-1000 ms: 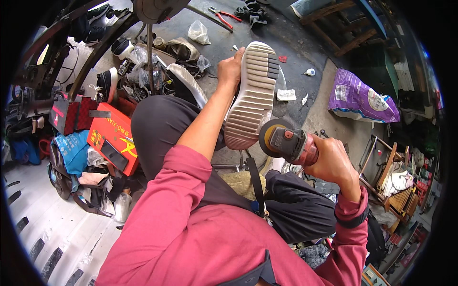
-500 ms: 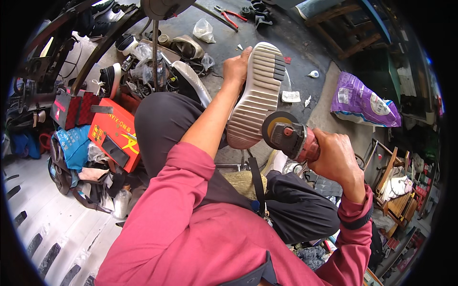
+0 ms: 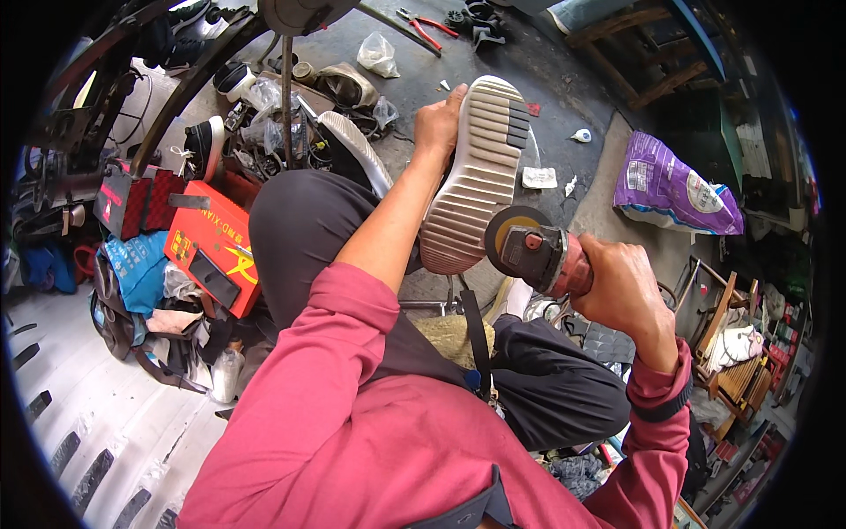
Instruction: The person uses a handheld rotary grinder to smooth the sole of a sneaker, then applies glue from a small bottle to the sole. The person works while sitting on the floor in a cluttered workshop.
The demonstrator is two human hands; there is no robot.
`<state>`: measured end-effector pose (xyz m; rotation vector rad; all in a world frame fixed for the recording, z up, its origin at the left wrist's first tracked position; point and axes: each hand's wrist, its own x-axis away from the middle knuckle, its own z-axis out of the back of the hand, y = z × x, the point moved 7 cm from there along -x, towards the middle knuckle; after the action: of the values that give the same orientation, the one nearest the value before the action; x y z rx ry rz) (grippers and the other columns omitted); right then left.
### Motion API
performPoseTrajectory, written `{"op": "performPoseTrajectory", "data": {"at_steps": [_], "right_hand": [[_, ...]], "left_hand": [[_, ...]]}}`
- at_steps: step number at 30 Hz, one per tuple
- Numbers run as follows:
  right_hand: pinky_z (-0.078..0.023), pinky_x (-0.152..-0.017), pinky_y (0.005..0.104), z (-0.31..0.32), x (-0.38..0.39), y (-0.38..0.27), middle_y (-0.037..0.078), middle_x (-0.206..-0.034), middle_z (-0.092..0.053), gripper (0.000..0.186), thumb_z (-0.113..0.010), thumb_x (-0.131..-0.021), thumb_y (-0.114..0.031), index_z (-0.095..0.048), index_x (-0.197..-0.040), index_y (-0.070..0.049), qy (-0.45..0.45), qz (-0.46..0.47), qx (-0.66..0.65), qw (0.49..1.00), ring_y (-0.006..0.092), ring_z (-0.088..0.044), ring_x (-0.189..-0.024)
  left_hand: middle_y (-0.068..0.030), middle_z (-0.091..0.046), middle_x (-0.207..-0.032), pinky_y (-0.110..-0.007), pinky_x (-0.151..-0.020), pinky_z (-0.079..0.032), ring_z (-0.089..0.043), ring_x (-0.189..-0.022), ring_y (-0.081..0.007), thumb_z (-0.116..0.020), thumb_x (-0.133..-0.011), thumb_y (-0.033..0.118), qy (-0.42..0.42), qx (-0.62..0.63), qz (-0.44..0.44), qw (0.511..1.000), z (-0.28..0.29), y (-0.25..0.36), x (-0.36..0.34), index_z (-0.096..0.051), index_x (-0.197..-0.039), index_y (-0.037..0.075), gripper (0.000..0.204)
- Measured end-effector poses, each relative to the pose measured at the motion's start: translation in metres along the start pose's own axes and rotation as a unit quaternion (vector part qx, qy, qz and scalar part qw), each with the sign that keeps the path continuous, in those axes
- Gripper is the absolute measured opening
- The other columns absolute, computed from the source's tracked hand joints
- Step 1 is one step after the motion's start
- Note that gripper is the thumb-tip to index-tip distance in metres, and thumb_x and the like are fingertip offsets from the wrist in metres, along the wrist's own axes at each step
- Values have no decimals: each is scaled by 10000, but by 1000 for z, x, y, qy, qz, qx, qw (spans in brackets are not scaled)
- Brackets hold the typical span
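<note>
A shoe (image 3: 473, 167) is held sole up in front of me, its pale ridged sole facing me and a dark grey patch at its upper right edge. My left hand (image 3: 441, 126) grips it from the left near the upper end; most of those fingers are hidden behind the shoe. My right hand (image 3: 621, 286) is wrapped round the red and black body of an angle grinder (image 3: 564, 267). The grinder's round disc (image 3: 515, 238) lies at the lower right edge of the sole; whether it touches cannot be told. Another shoe (image 3: 357, 145) rests beyond my left knee.
An orange-red box (image 3: 216, 234) with a dark phone (image 3: 214, 279) on it stands left. Red-handled pliers (image 3: 427, 31) and a clear plastic bag (image 3: 378, 55) lie on the far floor. A purple sack (image 3: 674, 187) sits right. A metal stand's post (image 3: 287, 106) rises at the upper left.
Almost nothing differs. The view has shifted very slightly; both hands keep their grips, and the grinder stays at the same part of the sole.
</note>
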<state>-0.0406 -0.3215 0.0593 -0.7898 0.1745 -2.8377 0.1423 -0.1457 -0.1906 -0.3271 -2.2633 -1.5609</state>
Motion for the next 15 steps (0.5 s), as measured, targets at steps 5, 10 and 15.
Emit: {"op": "performPoseTrajectory", "data": {"at_steps": [5, 10, 15], "right_hand": [[-544, -734, 523, -6, 8, 2, 234, -827, -711, 360, -802, -617, -129, -642, -920, -20, -18, -21, -7, 1000, 480, -685, -833], [-544, -739, 521, -3, 15, 2, 240, -830, -714, 368, -806, -614, -135, -646, -923, -17, -18, -37, -21, 999, 481, -685, -835], [-544, -749, 519, -6, 4, 3, 246, -825, -713, 371, -809, -617, -139, -645, -921, -5, -5, -23, -11, 1000, 483, -685, -841]], "left_hand": [[-54, -734, -764, -340, -645, -502, -592, -686, -106, -755, -989, 489, 7, 17, -6, 1000, 0, -3, -3, -796, -852, -58, 565], [-43, -731, -767, -330, -647, -502, -587, -686, -101, -757, -995, 471, 6, 9, -8, 1000, 0, -2, -2, -798, -852, -51, 543], [-39, -730, -768, -325, -646, -502, -591, -682, -106, -751, -999, 467, 7, 20, 8, 1000, -1, 2, 4, -796, -845, -50, 542]]}}
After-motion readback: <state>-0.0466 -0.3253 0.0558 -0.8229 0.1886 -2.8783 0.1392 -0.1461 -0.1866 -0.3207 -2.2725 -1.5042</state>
